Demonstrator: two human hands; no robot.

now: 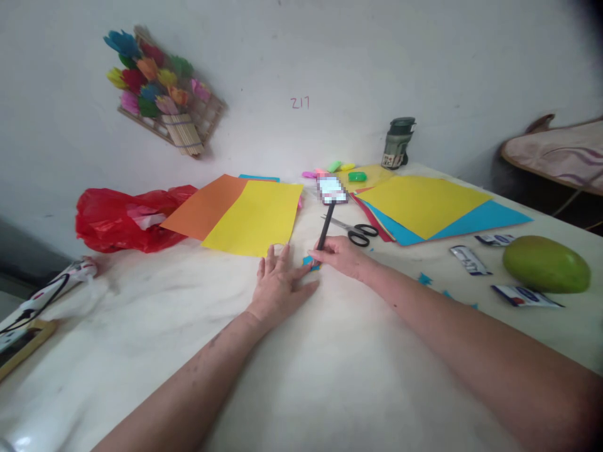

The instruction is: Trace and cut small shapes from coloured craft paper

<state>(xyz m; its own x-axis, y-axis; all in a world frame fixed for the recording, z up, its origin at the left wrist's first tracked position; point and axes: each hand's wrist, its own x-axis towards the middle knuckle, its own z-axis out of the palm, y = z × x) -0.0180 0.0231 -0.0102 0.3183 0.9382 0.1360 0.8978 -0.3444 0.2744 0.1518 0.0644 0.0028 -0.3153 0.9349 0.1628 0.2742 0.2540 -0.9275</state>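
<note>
My right hand [343, 256] is closed around a slim black pen [326, 226], its lower end at a small blue paper piece [308, 260]. Flat on the table with fingers spread lies my left hand [277, 285], its index fingertip touching that blue piece. Part of the piece is hidden under the fingers. Just beyond my right hand are scissors [357, 233] with black handles. A yellow sheet [257, 216] overlaps an orange sheet [207, 207] ahead of my left hand. Small blue paper scraps [424, 279] lie beside my right forearm.
Yellow paper [424, 204] tops blue paper [504, 218] at the right. Nearby are a green mango-like fruit [546, 263], several small packets [468, 260] and a bottle [398, 143]. A phone [331, 189] stands behind the pen. A red plastic bag [122, 220] sits left.
</note>
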